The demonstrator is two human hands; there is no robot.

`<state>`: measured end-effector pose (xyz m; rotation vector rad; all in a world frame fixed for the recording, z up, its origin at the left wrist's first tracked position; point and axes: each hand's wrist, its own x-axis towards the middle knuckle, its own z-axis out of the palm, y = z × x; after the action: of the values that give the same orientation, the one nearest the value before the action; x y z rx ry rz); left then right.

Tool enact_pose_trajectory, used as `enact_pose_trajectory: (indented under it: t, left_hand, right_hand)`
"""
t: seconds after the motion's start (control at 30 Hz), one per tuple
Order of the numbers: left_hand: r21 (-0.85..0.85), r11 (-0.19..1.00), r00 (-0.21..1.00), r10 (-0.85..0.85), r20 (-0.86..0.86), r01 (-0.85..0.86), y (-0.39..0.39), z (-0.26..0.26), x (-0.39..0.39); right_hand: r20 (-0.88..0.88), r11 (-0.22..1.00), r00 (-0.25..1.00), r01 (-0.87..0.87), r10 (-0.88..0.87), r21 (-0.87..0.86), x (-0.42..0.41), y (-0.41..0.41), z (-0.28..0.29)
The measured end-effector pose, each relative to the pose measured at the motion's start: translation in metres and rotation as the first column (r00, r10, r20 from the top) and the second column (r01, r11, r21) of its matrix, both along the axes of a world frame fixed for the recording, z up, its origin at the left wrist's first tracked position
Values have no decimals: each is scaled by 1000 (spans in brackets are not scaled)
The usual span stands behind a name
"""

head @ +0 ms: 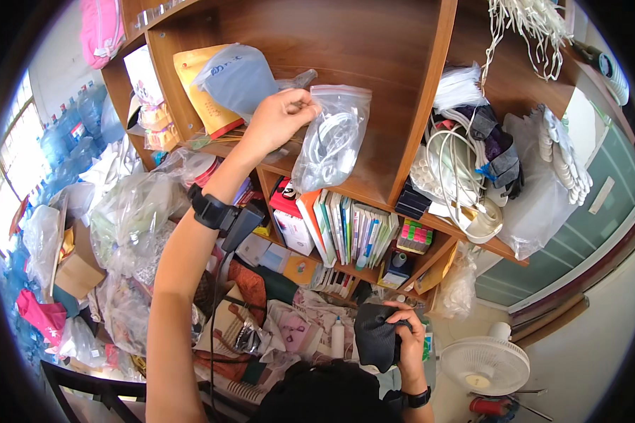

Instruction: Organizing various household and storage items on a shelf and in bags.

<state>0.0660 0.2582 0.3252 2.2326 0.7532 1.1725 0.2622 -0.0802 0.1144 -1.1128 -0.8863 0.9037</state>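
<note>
Pinched by its upper left corner, a clear zip bag [332,138] with a coiled white cable [330,132] inside hangs from my left hand [286,116]. The bag is in front of the open shelf compartment, its lower end reaching about the shelf's front edge. Low in the view, my right hand [410,336] grips a dark grey fabric pouch [377,337]; what is in the pouch is hidden. Behind my left hand, a yellow padded envelope [201,79] and a blue-grey plastic packet [238,76] bearing writing lean in the compartment.
Books [352,224] stand on the lower shelf. Coiled white cables [450,169] and a bundle of white gloves [561,153] crowd the right shelf. Stuffed plastic bags [137,222] pile up at left. A white fan [484,365] stands at lower right.
</note>
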Motion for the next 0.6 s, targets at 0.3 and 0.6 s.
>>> enact_pose_trajectory:
  t: [0.3,0.6]
  left_hand:
    - [-243,970,984,21,176,22,-55,13,-22]
    - [-54,995,996,87,14,-86,-116,-27,-31]
  right_hand:
    - [174,996,984,-51,38,73,0,22,21]
    - [577,990,815,-111,41,87,-27,72,82]
